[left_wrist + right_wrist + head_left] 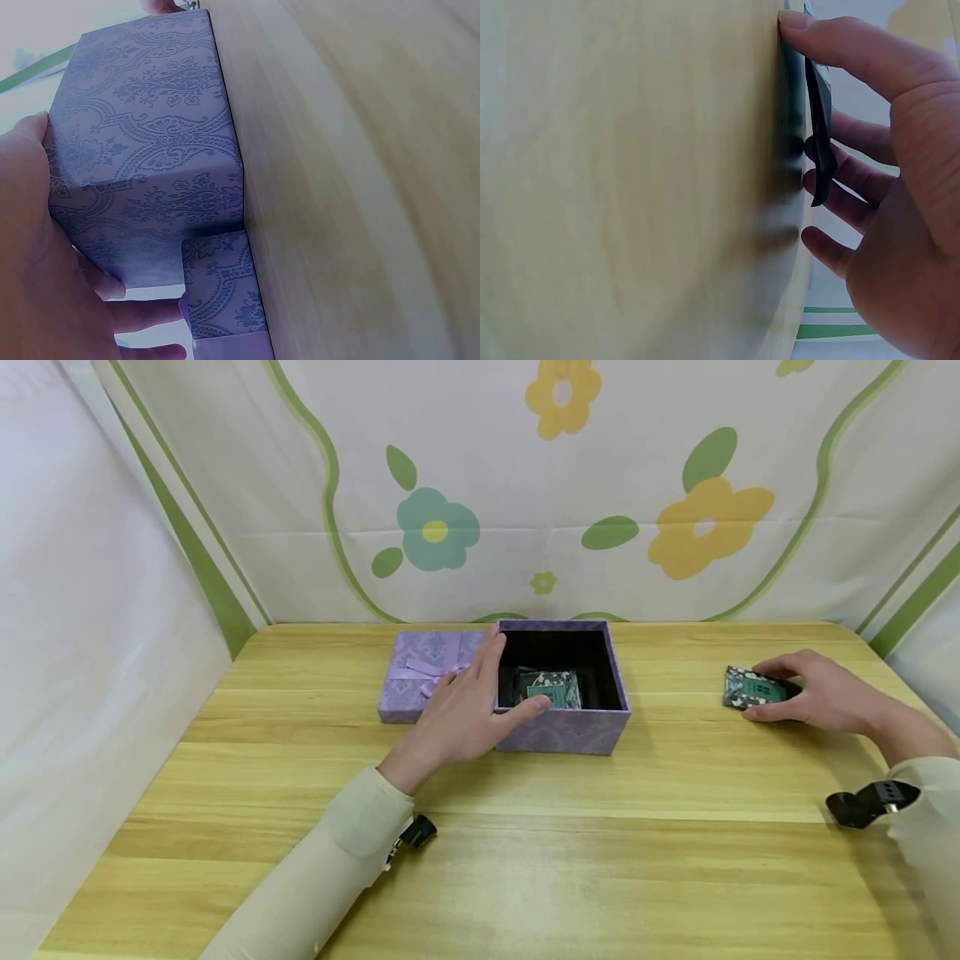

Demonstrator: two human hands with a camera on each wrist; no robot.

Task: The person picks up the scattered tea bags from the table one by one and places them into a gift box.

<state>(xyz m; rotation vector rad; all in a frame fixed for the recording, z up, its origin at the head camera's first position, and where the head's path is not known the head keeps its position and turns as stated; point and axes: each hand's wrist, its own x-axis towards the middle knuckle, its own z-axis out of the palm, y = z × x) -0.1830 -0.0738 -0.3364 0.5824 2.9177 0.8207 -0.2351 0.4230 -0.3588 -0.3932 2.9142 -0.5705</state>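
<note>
An uncovered purple patterned box [566,731] with a black inside stands at the back of the table. In it lies a flat packet [572,687] with a dark floral print and a green label. My left hand [465,710] rests at the box's near left corner, fingers straight along the left wall and thumb over the front rim. Farther right, my right hand [821,693] pinches a similar floral packet [738,685] between thumb and fingers, low over the table. Seen edge-on in the right wrist view, that packet [821,135] shows its dark end between thumb and fingers.
The purple lid [401,693] with its ribbon bow lies left of the box, partly behind my left hand. Beneath everything is a wooden table [570,860]. A white curtain [495,460] with printed flowers hangs behind the table's far edge.
</note>
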